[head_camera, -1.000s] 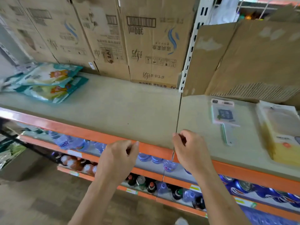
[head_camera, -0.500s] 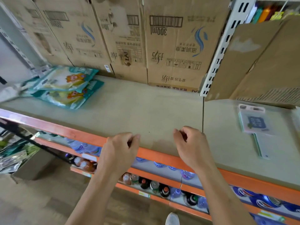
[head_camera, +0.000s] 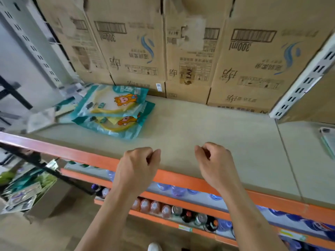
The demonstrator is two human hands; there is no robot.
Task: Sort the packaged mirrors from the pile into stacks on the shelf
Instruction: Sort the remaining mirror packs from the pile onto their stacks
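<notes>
Matt, smooth shelf (head_camera: 208, 127) board with a glossy orange metal edge; glossy plastic mirror packets (head_camera: 112, 107) (upper left); matt cardboard boxes (head_camera: 181, 51) behind.

The shelf (head_camera: 208, 127) is a pale beige board with an orange front rail (head_camera: 181, 178); a thin seam (head_camera: 288, 160) splits it near the right. Two teal packets (head_camera: 112, 107) lie stacked at the back left, the top one askew. Blurred clear wrappers (head_camera: 43, 118) lie just left of them. Cardboard boxes (head_camera: 190, 51) stand along the back. A pale packet (head_camera: 329, 140) lies flat at the far right, cut off by the frame edge.
</notes>
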